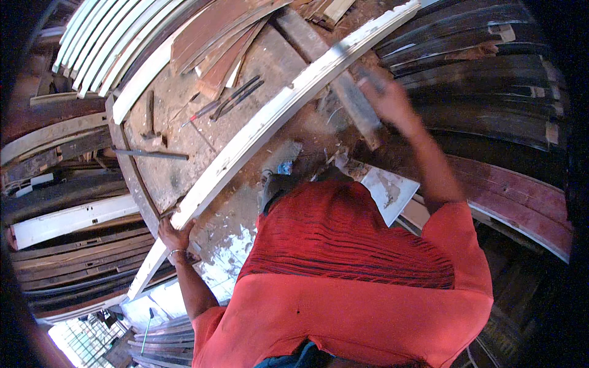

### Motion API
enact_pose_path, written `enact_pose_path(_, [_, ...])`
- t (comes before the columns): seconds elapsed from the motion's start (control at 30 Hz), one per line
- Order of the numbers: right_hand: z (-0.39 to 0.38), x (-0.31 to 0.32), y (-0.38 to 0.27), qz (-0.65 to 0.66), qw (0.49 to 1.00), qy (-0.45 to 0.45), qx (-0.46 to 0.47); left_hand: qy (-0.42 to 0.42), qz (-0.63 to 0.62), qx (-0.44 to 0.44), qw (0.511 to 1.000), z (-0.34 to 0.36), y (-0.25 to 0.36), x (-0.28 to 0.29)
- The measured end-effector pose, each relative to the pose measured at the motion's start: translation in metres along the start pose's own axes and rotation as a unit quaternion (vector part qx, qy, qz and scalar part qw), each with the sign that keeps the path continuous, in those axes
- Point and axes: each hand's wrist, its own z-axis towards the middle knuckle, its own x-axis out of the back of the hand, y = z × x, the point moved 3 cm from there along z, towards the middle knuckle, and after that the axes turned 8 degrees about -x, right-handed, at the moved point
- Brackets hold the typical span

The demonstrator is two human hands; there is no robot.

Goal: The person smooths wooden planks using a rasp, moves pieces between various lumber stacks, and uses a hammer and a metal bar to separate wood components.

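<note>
A long white-painted wooden board with a grooved edge runs diagonally over the bench, from lower left to upper right. My left hand is closed around its lower-left part, a bracelet at the wrist. On the right, beside the board's far part, my right hand is smeared by motion. A dark blur shows at its fingers, and whether it holds anything cannot be made out. Another dark smear lies over the board's upper stretch. Under the board there, a worn, thick wooden beam lies crosswise.
On the dusty bench lie a hammer, a dark metal bar and long thin tools. Brown thin sheets and white slats are stacked at the far left. Dark boards are piled at right.
</note>
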Motion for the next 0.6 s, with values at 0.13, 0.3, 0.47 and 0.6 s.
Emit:
enact_pose_path(0.13, [-0.099, -0.046, -0.077, 0.008, 0.969, -0.159, 0.188, -0.004, -0.012, 0.022, 1.000, 0.004, -0.003, -0.009])
enact_pose_path(0.3, [-0.062, -0.010, -0.059, -0.016, 0.983, -0.159, 0.090, -0.025, -0.009, 0.071, 0.997, 0.002, 0.001, -0.007])
enact_pose_path(0.47, [0.065, 0.073, 0.033, 0.014, 0.997, 0.048, -0.051, -0.025, 0.016, 0.085, 0.996, -0.003, 0.003, -0.007])
enact_pose_path(0.6, [0.157, 0.138, 0.110, -0.082, 0.976, 0.158, -0.122, -0.029, -0.006, 0.100, 0.995, -0.004, -0.012, -0.017])
